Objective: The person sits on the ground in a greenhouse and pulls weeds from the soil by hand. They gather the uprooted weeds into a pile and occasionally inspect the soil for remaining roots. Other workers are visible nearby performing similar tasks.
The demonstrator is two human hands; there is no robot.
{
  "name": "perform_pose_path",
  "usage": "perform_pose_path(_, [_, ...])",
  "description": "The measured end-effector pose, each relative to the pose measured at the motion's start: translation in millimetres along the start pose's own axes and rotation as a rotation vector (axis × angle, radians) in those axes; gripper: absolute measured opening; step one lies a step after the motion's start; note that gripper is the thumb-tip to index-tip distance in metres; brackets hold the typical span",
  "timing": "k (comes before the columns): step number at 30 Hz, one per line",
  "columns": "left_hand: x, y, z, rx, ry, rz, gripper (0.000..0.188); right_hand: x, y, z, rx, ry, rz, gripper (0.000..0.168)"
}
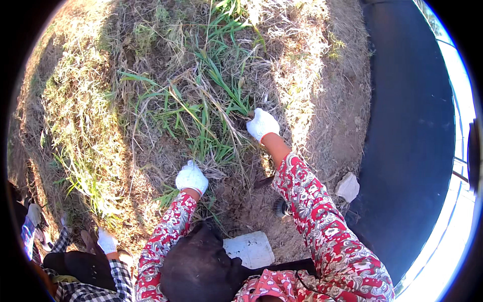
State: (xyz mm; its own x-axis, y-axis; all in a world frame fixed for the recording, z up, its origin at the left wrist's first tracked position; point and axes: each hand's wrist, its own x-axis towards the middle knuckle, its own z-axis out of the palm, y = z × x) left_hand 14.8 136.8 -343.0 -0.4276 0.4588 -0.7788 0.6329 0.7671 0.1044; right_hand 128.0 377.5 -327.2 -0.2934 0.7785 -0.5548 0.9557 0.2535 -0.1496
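My left hand point(191, 177), in a white knit glove, is low among the green grass blades point(205, 141). Its fingers are turned away from view, so their grip is hidden. Farther forward and to the right, my right hand point(263, 122) wears a matching glove with a red-orange cuff edge. That hand is closed at the base of a clump of long green grass point(230, 88), whose blades stretch up and left from it. Dry straw-coloured stalks point(222, 113) lie across the green blades between both hands. Below the hands is bare brown soil point(234, 200).
My dark-clothed knee point(200, 260) is at the bottom, beside a flat white slab point(251, 249). A pale stone point(347, 187) lies by a long black sheet point(407, 143) at right. At lower left, another person's gloved hand point(107, 241) is near sunlit grass point(90, 188).
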Motion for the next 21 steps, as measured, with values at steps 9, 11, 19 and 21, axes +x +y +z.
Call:
perform_pose_path(9, [4.9,-0.9,3.8,0.002,0.013,0.016,0.043,-74.9,23.6,7.4,-0.258,-0.210,-0.417,0.022])
perform_pose_path(11, [2.3,-0.5,5.7,0.013,0.031,0.031,0.045,-47.3,28.9,-9.3,-0.341,-0.030,-0.453,0.019])
perform_pose_path(19, [3.6,-6.4,11.1,0.046,0.069,0.022,0.046,44.9,33.8,-45.4,-0.174,0.014,0.099,0.083])
perform_pose_path(21, [1.7,-5.5,8.2,0.049,0.059,0.004,0.046,40.3,17.1,-54.7,-0.250,-0.083,0.150,0.084])
